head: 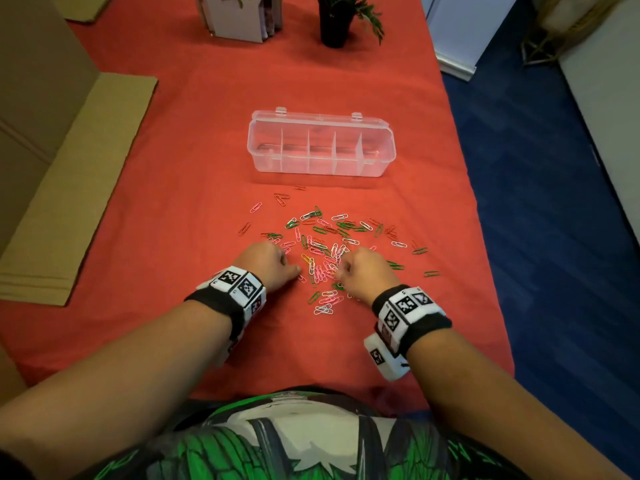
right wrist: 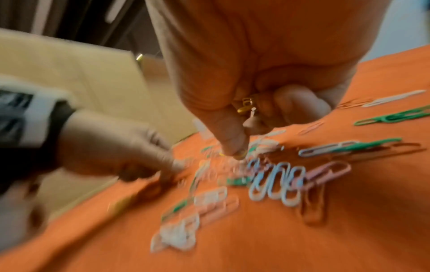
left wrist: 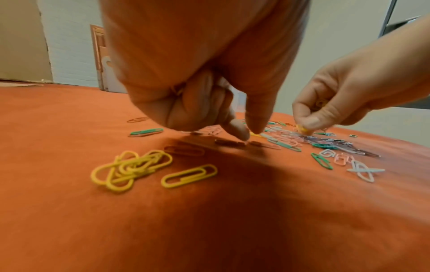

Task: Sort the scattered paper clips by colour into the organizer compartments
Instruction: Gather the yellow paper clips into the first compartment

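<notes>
Both hands pinch small yellow wire paper clips (right wrist: 246, 107) from the mixed pile and might drop some if squeezed loosely.

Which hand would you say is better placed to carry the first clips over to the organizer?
Probably the right hand: yellow clips already sit in its curled fingers, while the left hand seems only to touch the pile. The organizer looks empty.
</notes>
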Tool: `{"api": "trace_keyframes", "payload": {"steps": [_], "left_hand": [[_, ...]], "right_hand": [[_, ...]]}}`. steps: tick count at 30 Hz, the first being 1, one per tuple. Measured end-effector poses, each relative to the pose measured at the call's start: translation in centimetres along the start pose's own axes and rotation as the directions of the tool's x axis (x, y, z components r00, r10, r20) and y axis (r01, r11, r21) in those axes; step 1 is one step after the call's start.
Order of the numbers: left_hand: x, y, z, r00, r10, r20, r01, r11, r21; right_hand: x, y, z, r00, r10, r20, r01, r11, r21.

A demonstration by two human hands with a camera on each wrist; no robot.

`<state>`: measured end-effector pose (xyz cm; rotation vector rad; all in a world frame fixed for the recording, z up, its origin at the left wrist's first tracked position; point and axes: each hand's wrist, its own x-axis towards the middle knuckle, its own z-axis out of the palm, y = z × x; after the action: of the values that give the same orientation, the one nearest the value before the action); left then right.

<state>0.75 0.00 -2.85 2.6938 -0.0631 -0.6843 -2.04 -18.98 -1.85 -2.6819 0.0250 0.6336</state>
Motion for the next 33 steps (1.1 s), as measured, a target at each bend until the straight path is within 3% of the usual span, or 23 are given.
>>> {"api": "trace_keyframes", "payload": {"steps": [2, 6, 13, 19, 21, 25, 29, 31, 32, 33], "left_hand": [[0.1, 0.0, -0.2, 0.999, 0.039, -0.024, -0.039, 0.999, -0.013], [0.6, 0.9, -0.3, 0.987, 0.148, -0.057, -0.15, 0.988, -0.039], [1.3, 1.2, 0.3, 0.969, 0.244, -0.047, -0.236, 0.963, 0.128], [1.3, 1.4, 0.6, 0.933, 0.358, -0.043, -0.346, 0.923, 0.168], [1.4, 1.4, 0.7, 0.924, 0.381, -0.029, -0.372, 0.913, 0.166], [1.4, 1.7, 1.0, 0.926, 0.377, 0.019, -0.368, 0.89, 0.27], [1.3, 2.2, 0.6, 0.945, 0.325, 0.048, -0.321, 0.886, 0.335], [1.3, 2.1, -0.3, 0.974, 0.219, 0.057, -0.225, 0.965, 0.138], [1.3, 1.9, -1.0, 0.988, 0.137, 0.078, -0.131, 0.988, -0.077], [1.3, 1.7, -1.8, 0.989, 0.059, 0.137, -0.003, 0.926, -0.378]], "right_hand": [[0.6, 0.5, -0.7, 0.999, 0.045, -0.016, -0.041, 0.981, 0.189], [0.9, 0.6, -1.5, 0.994, 0.109, -0.001, -0.089, 0.816, 0.571], [0.9, -0.1, -2.6, 0.99, 0.117, 0.079, -0.138, 0.693, 0.707], [0.7, -0.3, -3.7, 0.956, 0.154, 0.248, -0.285, 0.313, 0.906], [0.7, -0.1, -4.0, 0.947, 0.138, 0.289, -0.316, 0.259, 0.913], [1.1, -0.4, -3.9, 0.947, 0.179, 0.268, -0.313, 0.306, 0.899], [1.5, -0.6, -3.5, 0.949, 0.215, 0.23, -0.304, 0.438, 0.846], [1.7, -0.8, -3.4, 0.947, 0.227, 0.227, -0.311, 0.476, 0.823], [1.7, -0.9, -3.4, 0.947, 0.227, 0.229, -0.313, 0.479, 0.82], [1.7, -1.0, -3.5, 0.949, 0.218, 0.23, -0.309, 0.474, 0.825]]}}
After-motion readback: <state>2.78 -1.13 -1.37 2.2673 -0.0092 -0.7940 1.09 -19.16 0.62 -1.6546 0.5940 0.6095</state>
